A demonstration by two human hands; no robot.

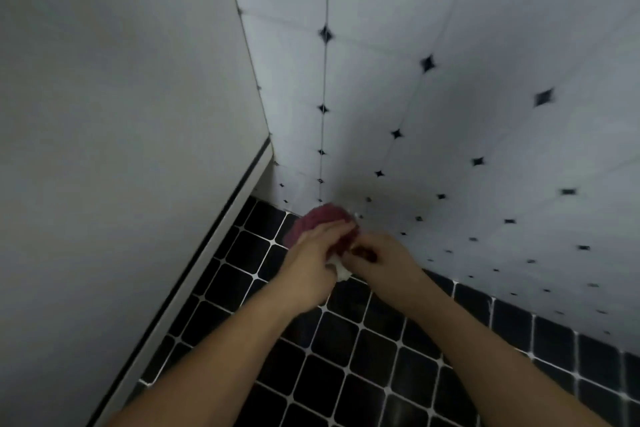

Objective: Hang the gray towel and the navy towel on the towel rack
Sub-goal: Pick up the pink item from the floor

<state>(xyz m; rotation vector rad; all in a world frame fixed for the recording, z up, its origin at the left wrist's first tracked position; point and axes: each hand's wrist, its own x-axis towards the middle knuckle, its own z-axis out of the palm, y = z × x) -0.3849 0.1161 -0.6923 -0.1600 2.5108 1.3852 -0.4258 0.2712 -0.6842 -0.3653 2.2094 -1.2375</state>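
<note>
Both my hands meet low in the corner where the white tiled wall joins the black floor. My left hand lies over a bunched maroon cloth and grips it. My right hand pinches the same bundle from the right. A bit of white fabric hangs out beneath the hands. No gray towel, navy towel or towel rack is in view. The picture is blurred.
A white door or panel with a dark lower edge fills the left side. The white wall tiles with small black diamonds rise behind and to the right. Black square floor tiles with white grout lie below.
</note>
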